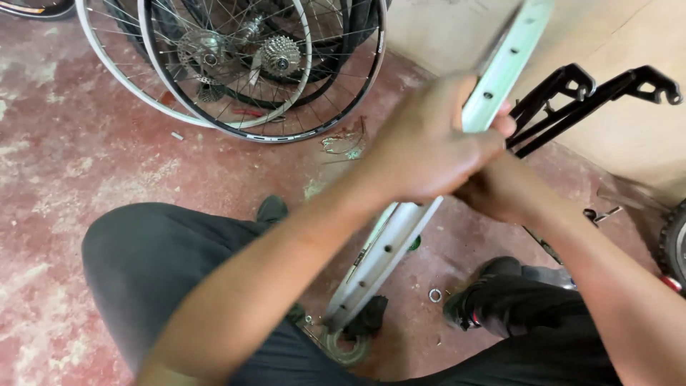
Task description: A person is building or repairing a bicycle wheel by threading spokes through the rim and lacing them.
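A bare silver bicycle rim [389,246] with spoke holes stands on edge between my knees, running from the floor up to the top right. My left hand [429,146] is wrapped around the rim at mid-height. My right hand [504,189] sits just behind and under the left one, fingers closed against the same rim. The rim's lower end rests on the floor by a dark rag [368,318].
Several spoked wheels with cassettes [264,64] lean at the back. A black metal frame [593,93] lies at right against a pale wall. A washer [435,294] and small parts lie on the red concrete floor. My black shoe [482,297] is at lower right; a tyre edge [675,246] is at far right.
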